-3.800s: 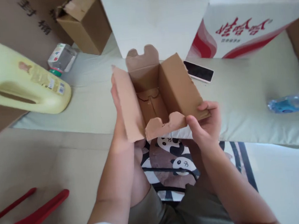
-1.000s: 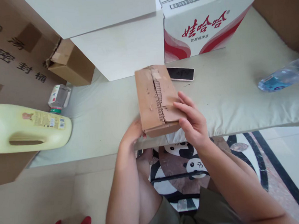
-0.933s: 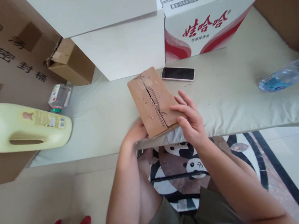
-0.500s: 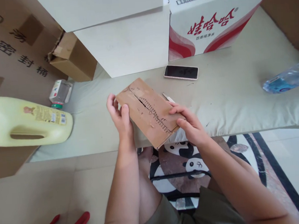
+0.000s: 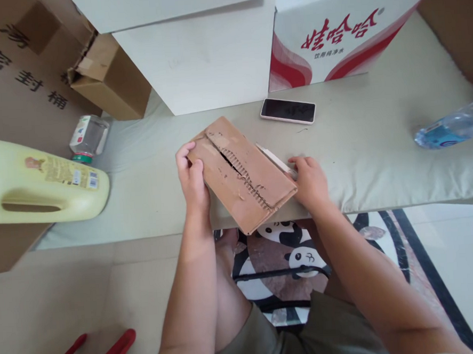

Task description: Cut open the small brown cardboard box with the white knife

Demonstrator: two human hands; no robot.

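Observation:
My left hand (image 5: 194, 179) is closed on the left end of a small brown cardboard box (image 5: 240, 177), thumb on top and fingers round the edge. The box is tilted above the front edge of the covered surface. A ragged slit with torn corrugation runs along its top. Beyond the box's right side lies a slim white utility knife (image 5: 275, 159), partly hidden by the box. My right hand (image 5: 309, 183) has its fingers curled around the near end of this knife, beside the box's right corner.
A phone (image 5: 288, 111) lies behind the box. White cartons (image 5: 197, 62) stand at the back, one with red lettering (image 5: 332, 45). To the left are a pale yellow jug (image 5: 72, 181), a clear bottle (image 5: 89, 135) and brown boxes (image 5: 114, 77). A plastic bottle (image 5: 450, 126) lies right.
My right hand has let go of the box's right corner and moved right, down to the utility knife. My left hand still holds the box, which has shifted slightly.

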